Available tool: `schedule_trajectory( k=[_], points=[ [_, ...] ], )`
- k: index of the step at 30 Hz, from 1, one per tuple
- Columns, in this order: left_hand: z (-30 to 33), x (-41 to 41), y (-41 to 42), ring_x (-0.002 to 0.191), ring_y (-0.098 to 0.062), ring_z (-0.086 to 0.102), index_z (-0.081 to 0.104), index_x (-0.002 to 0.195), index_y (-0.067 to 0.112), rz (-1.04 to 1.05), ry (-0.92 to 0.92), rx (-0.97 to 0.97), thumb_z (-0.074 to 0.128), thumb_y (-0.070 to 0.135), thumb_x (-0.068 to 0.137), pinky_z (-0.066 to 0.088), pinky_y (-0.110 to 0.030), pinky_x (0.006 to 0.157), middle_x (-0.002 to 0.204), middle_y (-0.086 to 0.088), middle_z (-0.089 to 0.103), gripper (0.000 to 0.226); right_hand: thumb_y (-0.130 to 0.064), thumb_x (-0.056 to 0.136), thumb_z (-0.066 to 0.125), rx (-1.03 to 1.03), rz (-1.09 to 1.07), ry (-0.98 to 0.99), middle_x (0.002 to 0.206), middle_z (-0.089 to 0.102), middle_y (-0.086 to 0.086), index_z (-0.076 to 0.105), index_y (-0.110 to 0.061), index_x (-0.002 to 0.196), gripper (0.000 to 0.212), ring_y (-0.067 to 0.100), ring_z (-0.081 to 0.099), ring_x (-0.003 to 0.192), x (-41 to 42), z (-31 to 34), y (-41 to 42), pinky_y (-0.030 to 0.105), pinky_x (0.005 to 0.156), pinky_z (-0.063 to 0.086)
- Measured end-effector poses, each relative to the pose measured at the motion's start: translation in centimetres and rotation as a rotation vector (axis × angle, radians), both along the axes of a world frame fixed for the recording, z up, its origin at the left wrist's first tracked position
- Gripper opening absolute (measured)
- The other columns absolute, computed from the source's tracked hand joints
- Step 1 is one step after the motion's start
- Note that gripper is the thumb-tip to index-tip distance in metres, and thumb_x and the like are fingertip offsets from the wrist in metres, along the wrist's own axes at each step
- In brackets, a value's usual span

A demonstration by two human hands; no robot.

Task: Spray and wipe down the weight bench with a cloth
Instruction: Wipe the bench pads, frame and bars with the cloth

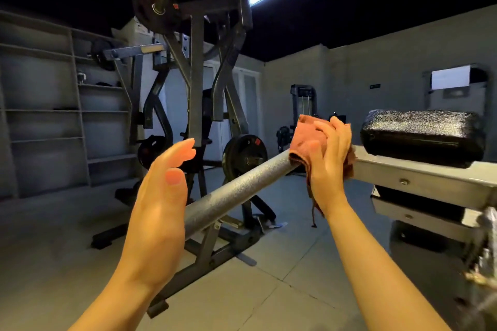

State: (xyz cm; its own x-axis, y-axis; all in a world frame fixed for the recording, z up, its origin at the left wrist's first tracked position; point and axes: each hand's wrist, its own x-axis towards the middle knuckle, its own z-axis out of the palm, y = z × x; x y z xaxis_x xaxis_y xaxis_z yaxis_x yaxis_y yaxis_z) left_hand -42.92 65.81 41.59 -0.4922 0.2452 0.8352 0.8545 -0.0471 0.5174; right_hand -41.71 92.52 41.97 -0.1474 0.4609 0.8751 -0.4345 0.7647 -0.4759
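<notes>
Orange cloth (309,140) under right hand (329,153) wraps grey bar (236,191).

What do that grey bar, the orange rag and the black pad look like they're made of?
Grey bar: probably painted metal, with a speckled, hammered-looking finish. Orange rag: soft woven or microfibre cloth; it folds and drapes. Black pad: likely vinyl or faux leather, glossy with a pebbled grain.

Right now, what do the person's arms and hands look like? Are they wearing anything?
Both arms are bare up to the frame's edge: no sleeves show. The left hand and the right hand wear no gloves, and no rings, watch or bracelets show on the fingers or wrists. The left thumbnail is short and plain.
</notes>
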Motion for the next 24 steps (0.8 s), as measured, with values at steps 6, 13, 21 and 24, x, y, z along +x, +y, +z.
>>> schedule_trajectory(
  k=[6, 13, 21, 24],
  points=[
    [0.0, -0.1, 0.2, 0.132, 0.009, 0.034, 0.035, 0.128, 0.064, -0.025, 0.005, 0.026, 0.013, 0.087, 0.078, 0.024, -0.015, 0.102, 0.134, 0.036, 0.044, 0.059, -0.045, 0.085, 0.052, 0.107, 0.144, 0.073, 0.155, 0.022, -0.01, 0.044, -0.031, 0.13, 0.047, 0.015, -0.008, 0.149, 0.4, -2.4, -8.0, 0.032, 0.118, 0.009],
    [-0.2, 0.0, 0.0, 0.136, 0.005, 0.032, 0.036, 0.133, 0.056, -0.074, -0.024, 0.071, 0.015, 0.091, 0.075, 0.02, -0.031, 0.116, 0.14, 0.029, 0.044, 0.071, -0.029, 0.093, 0.046, 0.418, 0.067, 0.147, 0.117, 0.06, -0.006, 0.063, -0.021, 0.109, 0.025, 0.015, 0.046, 0.127, 0.5, -2.0, -8.0, 0.047, 0.118, 0.017],
    [-0.3, 0.2, 0.1, 0.128, 0.02, 0.029, 0.031, 0.117, 0.079, 0.009, 0.006, 0.026, 0.013, 0.092, 0.073, 0.02, -0.012, 0.1, 0.14, 0.036, 0.038, 0.049, -0.033, 0.096, 0.035, 0.022, -0.043, -0.026, 0.098, 0.064, -0.003, 0.064, -0.046, 0.091, 0.032, 0.02, 0.059, 0.099, 0.6, 2.6, 5.4, 0.047, 0.091, 0.048],
    [-0.5, 0.0, 0.2, 0.129, 0.018, 0.028, 0.03, 0.119, 0.078, 0.018, 0.026, 0.044, 0.013, 0.09, 0.075, 0.02, -0.013, 0.101, 0.141, 0.036, 0.037, 0.049, -0.043, 0.091, 0.031, -0.094, -0.044, 0.012, 0.09, 0.06, -0.004, 0.063, -0.047, 0.084, 0.032, 0.023, 0.057, 0.095, 0.8, 2.9, 4.0, 0.048, 0.089, 0.048]
  ],
)
